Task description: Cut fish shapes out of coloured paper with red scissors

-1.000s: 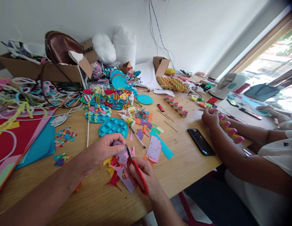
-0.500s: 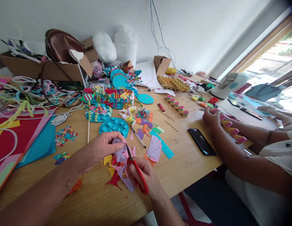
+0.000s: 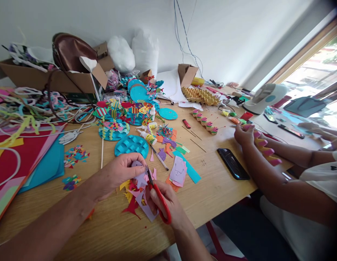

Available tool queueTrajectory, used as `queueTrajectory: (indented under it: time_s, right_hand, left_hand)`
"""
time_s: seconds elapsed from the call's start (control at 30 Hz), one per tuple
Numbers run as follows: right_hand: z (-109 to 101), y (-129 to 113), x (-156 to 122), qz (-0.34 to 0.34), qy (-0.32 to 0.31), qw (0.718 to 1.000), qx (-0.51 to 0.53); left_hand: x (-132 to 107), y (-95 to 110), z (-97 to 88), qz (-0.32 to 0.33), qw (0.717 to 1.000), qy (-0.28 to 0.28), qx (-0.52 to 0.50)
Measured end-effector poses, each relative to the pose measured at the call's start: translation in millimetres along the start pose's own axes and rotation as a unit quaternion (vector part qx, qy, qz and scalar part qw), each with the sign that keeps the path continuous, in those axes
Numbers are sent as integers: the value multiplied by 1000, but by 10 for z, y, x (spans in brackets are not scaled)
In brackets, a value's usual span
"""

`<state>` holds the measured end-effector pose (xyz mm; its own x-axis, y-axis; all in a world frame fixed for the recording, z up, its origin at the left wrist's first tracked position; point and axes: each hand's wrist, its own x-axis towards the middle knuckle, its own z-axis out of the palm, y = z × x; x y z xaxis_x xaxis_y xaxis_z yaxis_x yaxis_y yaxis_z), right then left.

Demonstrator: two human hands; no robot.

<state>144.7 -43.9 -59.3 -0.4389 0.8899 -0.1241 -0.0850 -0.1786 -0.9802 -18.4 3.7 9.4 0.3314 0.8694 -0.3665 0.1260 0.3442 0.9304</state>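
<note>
Pinched between the thumb and fingers of my left hand (image 3: 127, 167) is a lilac paper fish cutout (image 3: 141, 179). My right hand (image 3: 163, 200) grips red-handled scissors (image 3: 165, 208), their dark blades pointing up beside the left thumb at the paper's edge. Under both hands lies a heap of paper scraps (image 3: 132, 208) in red, yellow, pink and lilac. To the right of the hands are a lilac paper piece with a drawn outline (image 3: 178, 170), a pen (image 3: 160, 159) and a small purple fish cutout (image 3: 162, 155).
A blue woven disc (image 3: 131, 146) and glue bottle (image 3: 148, 137) sit beyond my hands. Left are coloured sheets (image 3: 46, 163) and paper bits (image 3: 76, 155). A black phone (image 3: 232, 164) lies right, near a co-worker's hand (image 3: 243, 135) holding a pink-and-yellow scalloped strip (image 3: 264, 148).
The lilac fish cutout has turned slightly in my left fingers. My right hand with the scissors has barely moved, and the co-worker's hands stay about where they were.
</note>
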Motion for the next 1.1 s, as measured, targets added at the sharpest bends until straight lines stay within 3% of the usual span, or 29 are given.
queueTrajectory:
  time_s: [0.7, 1.1]
  right_hand:
    - [22, -70, -5, 10, 17, 1000, -4]
    - [6, -41, -13, 13, 30, 999, -15]
  left_hand:
    - [71, -117, 5, 18, 1000, -4, 4]
    - [0, 14, 36, 0, 1000, -7, 22]
